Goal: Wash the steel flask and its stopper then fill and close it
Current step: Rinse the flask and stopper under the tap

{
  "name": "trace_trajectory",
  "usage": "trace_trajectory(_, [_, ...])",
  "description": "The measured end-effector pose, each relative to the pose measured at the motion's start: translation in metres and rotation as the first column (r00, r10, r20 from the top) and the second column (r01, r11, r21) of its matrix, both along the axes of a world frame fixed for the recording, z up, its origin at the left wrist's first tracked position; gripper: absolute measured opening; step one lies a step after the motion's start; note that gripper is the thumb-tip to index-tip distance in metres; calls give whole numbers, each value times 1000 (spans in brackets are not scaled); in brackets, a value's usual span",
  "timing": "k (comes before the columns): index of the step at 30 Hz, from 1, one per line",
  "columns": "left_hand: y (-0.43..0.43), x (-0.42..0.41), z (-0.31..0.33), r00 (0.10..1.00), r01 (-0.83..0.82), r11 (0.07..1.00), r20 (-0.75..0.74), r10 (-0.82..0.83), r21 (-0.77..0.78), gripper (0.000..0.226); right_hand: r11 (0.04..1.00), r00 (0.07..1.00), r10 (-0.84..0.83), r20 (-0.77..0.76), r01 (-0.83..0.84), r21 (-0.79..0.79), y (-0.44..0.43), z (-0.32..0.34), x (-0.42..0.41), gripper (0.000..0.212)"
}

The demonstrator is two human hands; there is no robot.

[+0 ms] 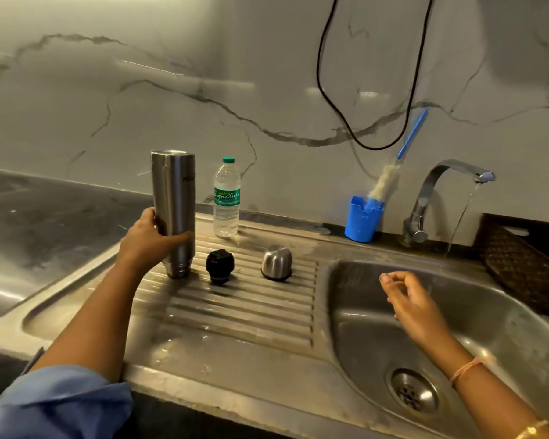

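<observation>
The steel flask [174,198] stands upside down, mouth on the ribbed drainboard [248,312], and my left hand [146,240] grips its lower half. To its right the black stopper [220,266] sits on the ribs, and further right the steel cap [276,263] lies mouth down. My right hand [409,299] hovers over the sink basin [501,331] with fingers loosely curled and nothing in it. Water runs in a thin stream from the tap [450,175].
A clear plastic water bottle [226,198] with a green cap stands behind the stopper. A blue cup [362,221] holding a bottle brush [385,182] sits by the wall. A dark woven basket [526,261] is at the right. A black cable [322,90] hangs down the wall.
</observation>
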State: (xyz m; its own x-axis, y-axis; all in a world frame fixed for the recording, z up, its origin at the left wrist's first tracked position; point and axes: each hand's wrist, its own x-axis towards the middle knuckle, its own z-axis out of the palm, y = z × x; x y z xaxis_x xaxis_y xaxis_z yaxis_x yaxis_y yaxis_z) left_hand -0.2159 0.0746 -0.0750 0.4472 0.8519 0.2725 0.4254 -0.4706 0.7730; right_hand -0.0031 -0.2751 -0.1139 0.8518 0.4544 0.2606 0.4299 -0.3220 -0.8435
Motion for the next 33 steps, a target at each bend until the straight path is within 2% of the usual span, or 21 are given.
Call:
trace_trajectory(15, [4, -3, -8, 993, 105, 993, 56, -102, -60, 74, 1000, 1000, 2, -1, -2, 16, -4, 3, -4, 24])
trace_trajectory(19, [3, -2, -12, 991, 114, 991, 81, -107, -77, 76, 999, 1000, 17, -9, -17, 28, -4, 4, -5, 18])
trace_trajectory(25, [6, -2, -15, 980, 146, 983, 152, -129, -109, 100, 999, 1000, 16, -12, -16, 47, -8, 6, -4, 11])
trace_trajectory(33, [3, 3, -21, 982, 114, 986, 161, -94, -119, 97, 997, 1000, 15, -2, -15, 73, -12, 9, -3, 11])
